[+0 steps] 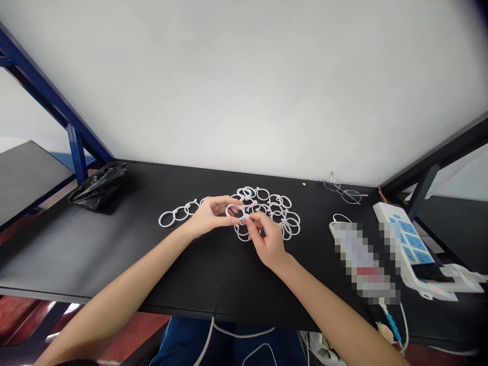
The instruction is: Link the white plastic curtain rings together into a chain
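White plastic rings (292,223), several of them linked, lie in a heap on the black table just beyond my hands. A row of linked white rings (166,219) stretches out to the left behind my left wrist. Between its thumb and fingers my left hand (213,213) pinches a white ring (227,211), raised a little above the table. My right hand (267,236) is closed in a pinch at the same ring's near right edge, where a small white joint shows. My fingertips partly cover that joint and some of the heap.
A crumpled black plastic bag (101,187) sits at the back left. To the right are eyeglasses (345,192), a blurred-out phone (362,259) on a cable, and a white power strip (407,244) with plugs. White cables (244,335) hang below the table's front edge.
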